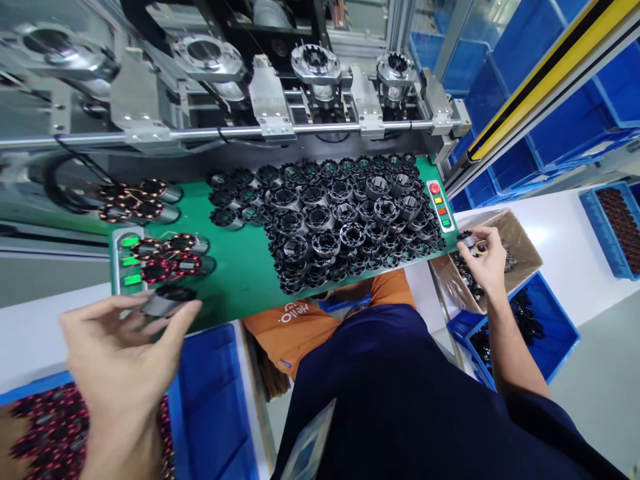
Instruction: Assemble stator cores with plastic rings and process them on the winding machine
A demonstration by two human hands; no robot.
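Observation:
My left hand (125, 340) grips a metal ring part with a black top (170, 300) between thumb and fingers, above the left front edge of the green mat (240, 267). Just behind it lie several wound parts with copper and red wire (175, 257). On the right, my right hand (484, 257) pinches a small black and silver part (467, 239) over a lined cardboard box (525, 250). Rows of black and silver ring parts (345, 213), stacked in places, cover the middle and right of the mat.
A machine rail (320, 128) with metal fixtures runs behind the mat. The button panel (441, 205) is at the mat's right end. Blue bins stand at lower left (215, 400) and lower right (560, 333). A yellow-striped post (540, 80) rises at right.

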